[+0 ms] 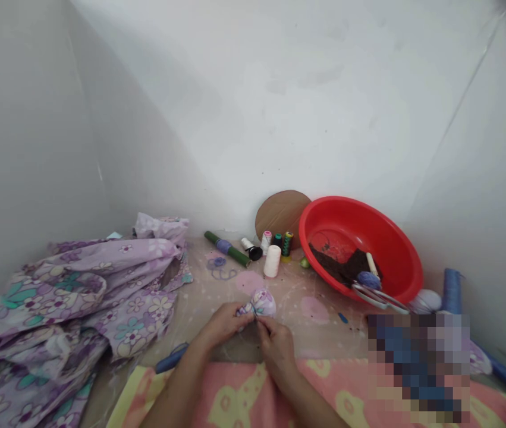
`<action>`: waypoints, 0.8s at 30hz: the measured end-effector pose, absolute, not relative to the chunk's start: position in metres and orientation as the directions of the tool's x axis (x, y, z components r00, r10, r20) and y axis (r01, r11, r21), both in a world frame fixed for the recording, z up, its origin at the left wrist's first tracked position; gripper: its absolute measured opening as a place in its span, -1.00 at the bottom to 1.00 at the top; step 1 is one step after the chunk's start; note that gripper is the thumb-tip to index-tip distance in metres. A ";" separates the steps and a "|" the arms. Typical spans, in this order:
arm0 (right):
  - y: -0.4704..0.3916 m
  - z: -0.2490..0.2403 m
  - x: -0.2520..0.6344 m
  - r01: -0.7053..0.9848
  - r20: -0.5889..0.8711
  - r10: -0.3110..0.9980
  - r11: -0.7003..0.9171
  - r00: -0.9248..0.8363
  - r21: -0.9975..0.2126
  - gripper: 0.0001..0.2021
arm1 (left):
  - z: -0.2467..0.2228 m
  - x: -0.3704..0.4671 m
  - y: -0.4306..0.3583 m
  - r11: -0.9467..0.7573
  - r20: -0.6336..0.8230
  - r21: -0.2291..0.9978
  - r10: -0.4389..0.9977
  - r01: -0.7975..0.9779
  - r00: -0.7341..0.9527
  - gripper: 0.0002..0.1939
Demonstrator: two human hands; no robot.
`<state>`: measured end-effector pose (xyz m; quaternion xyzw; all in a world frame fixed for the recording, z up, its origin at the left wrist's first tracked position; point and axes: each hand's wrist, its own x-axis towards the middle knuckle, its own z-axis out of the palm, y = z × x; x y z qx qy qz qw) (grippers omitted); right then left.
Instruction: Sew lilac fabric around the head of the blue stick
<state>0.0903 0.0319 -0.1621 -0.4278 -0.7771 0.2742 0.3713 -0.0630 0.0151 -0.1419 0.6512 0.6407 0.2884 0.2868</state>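
Observation:
A small rounded bundle of floral cloth (pixel 265 301) is at the middle of the table, its gathered end pinched in my left hand (pixel 225 321). Dark thread (pixel 255 309) crosses the neck of the bundle. Close beside it, my right hand (pixel 276 343) has its thumb and fingers pressed together at that thread. The fingertips of both hands nearly meet. Below my wrists lies a pink and yellow cloth (pixel 235 395).
Crumpled floral fabric (pixel 132 285) covers the left side. Several thread spools, including a white one (pixel 272 261), stand behind the hands near a green stick (pixel 228 248). A red basin (pixel 395 249) tilts at the right with scissors (pixel 375 297) at its rim. A cardboard disc (pixel 279 214) leans on the wall.

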 end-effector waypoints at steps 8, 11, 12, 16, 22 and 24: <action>0.030 -0.160 0.086 0.582 0.361 0.872 0.489 -0.330 -0.650 -0.71 | -0.140 -0.062 0.014 -0.050 0.027 0.735 0.999 0.676 0.045 -0.62; 0.031 -0.162 0.086 0.570 0.375 0.869 0.495 -0.324 -0.656 -0.70 | -0.137 -0.062 0.013 -0.044 0.026 0.706 0.999 0.707 0.036 -0.62; 0.031 -0.162 0.086 0.556 0.377 0.868 0.497 -0.324 -0.666 -0.70 | -0.137 -0.062 0.012 -0.045 0.026 0.697 0.999 0.716 0.037 -0.62; 0.032 -0.163 0.087 0.522 0.382 0.864 0.503 -0.329 -0.689 -0.70 | -0.136 -0.062 0.011 -0.071 0.055 0.679 0.997 0.731 0.046 -0.64; 0.032 -0.167 0.086 0.541 0.411 0.858 0.514 -0.309 -0.666 -0.73 | -0.138 -0.062 0.011 -0.071 0.052 0.650 0.997 0.757 0.048 -0.62; 0.032 -0.169 0.085 0.581 0.420 0.857 0.513 -0.300 -0.632 -0.74 | -0.140 -0.062 0.011 -0.077 0.070 0.632 0.997 0.771 0.042 -0.62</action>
